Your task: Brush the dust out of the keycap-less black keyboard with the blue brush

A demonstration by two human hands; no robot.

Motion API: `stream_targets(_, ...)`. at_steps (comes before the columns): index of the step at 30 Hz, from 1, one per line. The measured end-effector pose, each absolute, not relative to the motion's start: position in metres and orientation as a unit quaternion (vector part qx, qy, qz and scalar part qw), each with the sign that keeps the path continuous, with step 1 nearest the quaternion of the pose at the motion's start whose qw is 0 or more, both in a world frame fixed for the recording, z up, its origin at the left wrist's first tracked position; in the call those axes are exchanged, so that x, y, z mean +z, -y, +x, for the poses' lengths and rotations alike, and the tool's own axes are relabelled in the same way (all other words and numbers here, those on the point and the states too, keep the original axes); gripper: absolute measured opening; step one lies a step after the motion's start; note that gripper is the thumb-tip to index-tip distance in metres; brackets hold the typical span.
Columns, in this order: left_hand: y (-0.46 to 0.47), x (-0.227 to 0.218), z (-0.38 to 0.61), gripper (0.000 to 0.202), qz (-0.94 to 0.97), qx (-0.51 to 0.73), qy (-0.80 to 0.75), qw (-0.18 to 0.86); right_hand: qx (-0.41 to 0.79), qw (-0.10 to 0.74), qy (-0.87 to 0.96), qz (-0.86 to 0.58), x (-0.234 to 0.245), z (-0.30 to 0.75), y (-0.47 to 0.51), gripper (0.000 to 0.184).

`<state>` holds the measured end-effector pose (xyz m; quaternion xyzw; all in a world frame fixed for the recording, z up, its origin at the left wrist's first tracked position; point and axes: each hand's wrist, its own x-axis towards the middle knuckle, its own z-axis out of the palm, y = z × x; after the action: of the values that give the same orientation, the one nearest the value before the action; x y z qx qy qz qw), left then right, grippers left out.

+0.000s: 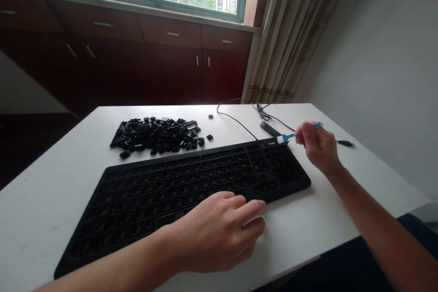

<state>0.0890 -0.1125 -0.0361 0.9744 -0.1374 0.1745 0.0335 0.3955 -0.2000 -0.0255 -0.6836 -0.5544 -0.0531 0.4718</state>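
A black keyboard (191, 178) without its keycaps lies at a slant across the white table. My left hand (222, 228) is at its front edge, fingers bent over the frame and thumb on the near side, gripping it; the palm side is hidden. My right hand (316, 146) pinches the handle of a small blue cleaning brush (287, 137). The brush's white bristles meet the keyboard's top right corner, next to the printed logo. Its other end, a blue tufted tip, pokes out above my fingers.
Behind the keyboard a pile of loose black keycaps (157, 134) covers the table's left back, with a few scattered singly. A black cable (236, 121) loops at the back, near a dark stick-shaped object (270, 128). A USB plug (345, 143) lies right of my right hand.
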Motion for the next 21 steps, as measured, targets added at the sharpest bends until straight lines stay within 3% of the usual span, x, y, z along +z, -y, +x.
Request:
stream_targets(3,0.1129,-0.0348,0.0889,0.012,0.974,0.178,0.14,0.03,0.045,0.53,0.546,-0.647,-0.031,0.393,0.196,0.038)
stream_targets(6,0.1133,-0.0338,0.0888,0.011,0.974,0.177,0.138,0.028,0.139,0.478,0.57,-0.654,-0.0339,0.3926,0.1934,0.045)
stream_targets(8,0.1133,-0.0341,0.0887,0.011,0.975,0.176,0.134,0.028,0.112,0.424,0.591,-0.677,-0.0317,0.3947,0.1946,0.046)
stream_targets(10,0.1132,-0.035,0.0888,0.013,0.974,0.179,0.135,0.03,0.002,0.385,0.598,-0.703,-0.0277,0.3978,0.1973,0.045)
stream_targets(13,0.1128,-0.036,0.0889,0.016,0.972,0.185,0.14,0.037,-0.111,0.387,0.574,-0.713,-0.0241,0.4005,0.2,0.041)
stream_targets(17,0.1125,-0.0353,0.0889,0.015,0.973,0.182,0.137,0.04,-0.013,0.493,0.557,-0.669,-0.0271,0.3975,0.1981,0.035)
stream_targets(21,0.1123,-0.035,0.0887,0.015,0.972,0.183,0.14,0.038,0.024,0.406,0.626,-0.665,-0.0262,0.3997,0.2005,0.038)
